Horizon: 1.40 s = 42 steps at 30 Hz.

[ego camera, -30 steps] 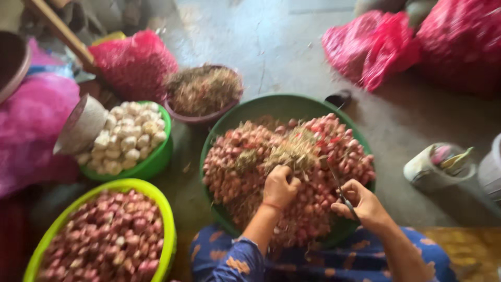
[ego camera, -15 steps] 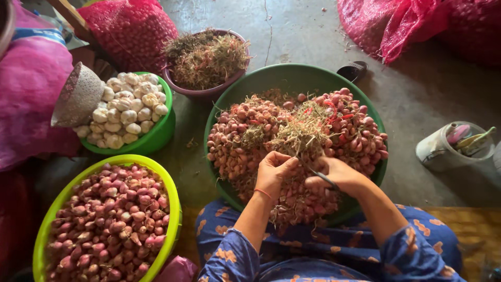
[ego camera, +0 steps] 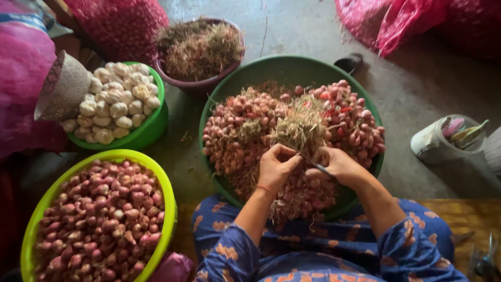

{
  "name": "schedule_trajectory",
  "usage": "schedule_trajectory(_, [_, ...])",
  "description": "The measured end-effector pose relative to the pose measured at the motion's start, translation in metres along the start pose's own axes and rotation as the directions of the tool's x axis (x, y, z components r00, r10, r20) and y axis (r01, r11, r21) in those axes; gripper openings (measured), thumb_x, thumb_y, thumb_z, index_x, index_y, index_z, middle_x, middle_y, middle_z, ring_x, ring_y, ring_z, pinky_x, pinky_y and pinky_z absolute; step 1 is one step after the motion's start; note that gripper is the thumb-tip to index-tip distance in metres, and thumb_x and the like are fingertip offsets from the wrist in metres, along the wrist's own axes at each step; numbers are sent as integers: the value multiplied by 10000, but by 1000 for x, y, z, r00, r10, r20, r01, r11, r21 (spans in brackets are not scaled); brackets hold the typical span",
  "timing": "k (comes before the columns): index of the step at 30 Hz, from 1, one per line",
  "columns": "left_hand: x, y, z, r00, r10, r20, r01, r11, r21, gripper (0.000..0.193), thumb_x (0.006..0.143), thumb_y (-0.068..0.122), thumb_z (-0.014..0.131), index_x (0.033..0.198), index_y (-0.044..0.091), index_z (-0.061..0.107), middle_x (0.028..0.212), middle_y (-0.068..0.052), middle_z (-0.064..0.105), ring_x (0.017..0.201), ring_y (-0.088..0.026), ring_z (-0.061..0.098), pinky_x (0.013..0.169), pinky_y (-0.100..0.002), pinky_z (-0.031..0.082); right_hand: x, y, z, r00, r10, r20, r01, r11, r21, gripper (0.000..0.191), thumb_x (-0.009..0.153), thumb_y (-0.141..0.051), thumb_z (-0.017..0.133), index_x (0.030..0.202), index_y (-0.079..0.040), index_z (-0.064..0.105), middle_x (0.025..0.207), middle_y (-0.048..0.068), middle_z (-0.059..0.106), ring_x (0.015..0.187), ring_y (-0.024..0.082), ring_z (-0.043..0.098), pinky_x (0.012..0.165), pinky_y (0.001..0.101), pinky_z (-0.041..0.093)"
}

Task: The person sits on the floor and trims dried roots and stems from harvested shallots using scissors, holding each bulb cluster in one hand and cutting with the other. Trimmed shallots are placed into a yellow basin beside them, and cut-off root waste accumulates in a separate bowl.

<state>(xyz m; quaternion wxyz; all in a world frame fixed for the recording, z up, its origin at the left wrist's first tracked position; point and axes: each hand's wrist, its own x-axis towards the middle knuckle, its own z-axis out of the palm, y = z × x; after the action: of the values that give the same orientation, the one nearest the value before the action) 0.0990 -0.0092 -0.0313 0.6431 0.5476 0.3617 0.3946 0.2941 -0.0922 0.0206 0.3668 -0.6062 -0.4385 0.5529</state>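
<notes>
A big dark green basin (ego camera: 284, 68) in front of me is heaped with small red shallots (ego camera: 240, 130) that still carry dry roots and stalks (ego camera: 300, 128). My left hand (ego camera: 275, 168) is closed on a shallot at the near side of the heap. My right hand (ego camera: 339, 166) grips a small knife (ego camera: 321, 168) whose blade points toward the left hand. The two hands nearly touch over the pile.
A lime green basin (ego camera: 169, 209) of trimmed shallots sits at near left. Behind it a green bowl (ego camera: 151, 130) holds white garlic bulbs. A maroon bowl (ego camera: 201, 86) contains cut roots. Red mesh sacks (ego camera: 386, 23) lie at the back; a white bucket (ego camera: 430, 143) stands right.
My right hand has come in from the right to meet the left over the heap. The view has tilted down and nearer.
</notes>
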Motion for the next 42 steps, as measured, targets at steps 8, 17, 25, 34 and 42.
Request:
schedule_trajectory(8, [6,19,13,917,353,188,-343,452,823,253,782,226,781,877,41,638,989,-185,592,939,-390,604,774,-499,514,-26,8,-16,995,-37,-96,27,994,-107,464,737,-244,939,968,-2,617,723,50,566,624,115,519,509,305,409])
schedule_trajectory(17, [2,29,-5,993,110,37,-114,861,496,221,785,227,821,871,46,730,804,-77,744,744,-199,712,703,-346,575,-52,26,-28,975,205,90,-197,977,-85,559,672,-319,881,1131,-110,639,759,41,652,550,132,587,486,287,482])
schedule_trajectory(25, [-9,36,-3,998,64,-5,-57,909,412,183,776,172,808,851,26,729,752,-80,743,685,-124,661,664,-302,550,-7,12,-6,1000,-6,12,8,993,-116,480,718,-309,933,1000,-10,686,737,17,652,605,87,564,489,264,452])
schedule_trajectory(34, [-9,13,8,917,299,264,-369,379,849,55,844,108,660,894,85,665,932,-133,662,804,-376,686,683,-477,543,-46,19,-26,985,115,-126,-120,992,-32,450,704,-265,892,970,-46,604,660,37,637,564,136,609,483,292,448])
schedule_trajectory(42, [-11,36,-2,903,264,338,-428,509,747,243,791,282,760,869,75,659,898,-139,642,799,-394,663,660,-495,528,-66,26,-34,987,160,-16,-161,985,-67,488,662,-281,897,992,-64,610,667,38,608,565,145,620,482,307,467])
